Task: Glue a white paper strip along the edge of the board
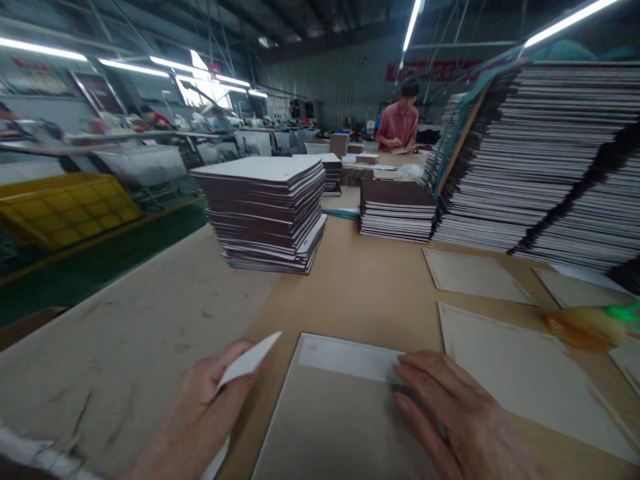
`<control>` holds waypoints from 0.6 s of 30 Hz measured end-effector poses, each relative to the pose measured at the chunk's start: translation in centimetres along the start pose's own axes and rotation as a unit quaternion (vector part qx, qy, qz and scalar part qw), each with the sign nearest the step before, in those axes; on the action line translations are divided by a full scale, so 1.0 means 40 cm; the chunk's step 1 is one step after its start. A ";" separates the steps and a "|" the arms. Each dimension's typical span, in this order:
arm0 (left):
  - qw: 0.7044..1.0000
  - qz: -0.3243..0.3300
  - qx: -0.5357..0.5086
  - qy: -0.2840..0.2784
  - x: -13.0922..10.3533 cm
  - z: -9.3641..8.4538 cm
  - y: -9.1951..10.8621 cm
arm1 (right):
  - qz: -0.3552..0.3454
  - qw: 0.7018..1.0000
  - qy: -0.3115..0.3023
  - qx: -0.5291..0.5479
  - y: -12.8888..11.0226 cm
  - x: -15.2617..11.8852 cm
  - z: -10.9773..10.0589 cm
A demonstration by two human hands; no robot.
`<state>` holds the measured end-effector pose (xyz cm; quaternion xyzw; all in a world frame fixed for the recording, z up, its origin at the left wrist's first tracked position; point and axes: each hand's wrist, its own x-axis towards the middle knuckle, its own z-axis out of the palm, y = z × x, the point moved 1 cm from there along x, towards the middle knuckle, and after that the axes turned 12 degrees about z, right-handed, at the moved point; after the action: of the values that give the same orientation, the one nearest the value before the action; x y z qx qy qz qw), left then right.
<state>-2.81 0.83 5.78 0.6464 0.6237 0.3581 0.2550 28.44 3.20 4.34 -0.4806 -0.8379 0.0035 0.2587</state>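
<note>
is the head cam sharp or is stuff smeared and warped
Head view: the left hand, its white strip and the right hand are motion-blurred; the tape roll is smeared; wide-lens warp bends the card stacks; ceiling tubes glare.

Stacked boards (265, 213), yellow crate (65, 207), tape roll (583, 327), distant person (399, 120)

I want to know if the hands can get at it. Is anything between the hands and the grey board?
Nothing visible is. The right hand already lies flat on the grey rectangular cardboard sheet, and the left hand, holding a white paper strip, is right beside its edge.
</note>
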 end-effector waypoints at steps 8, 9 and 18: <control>0.945 0.239 0.097 -0.202 -0.075 0.101 0.035 | -0.138 0.981 -0.060 -0.120 -0.051 0.018 0.077; 0.941 0.245 0.117 -0.203 -0.082 0.110 0.036 | -0.150 0.979 -0.074 -0.117 -0.055 0.021 0.078; 0.913 0.328 0.191 -0.150 -0.098 0.128 -0.001 | -0.132 0.964 -0.230 -0.025 -0.095 0.070 0.129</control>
<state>1.32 -2.45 2.04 0.8971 0.3875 0.1944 0.0851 22.00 4.67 2.04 -0.3587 -0.9305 0.0589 0.0453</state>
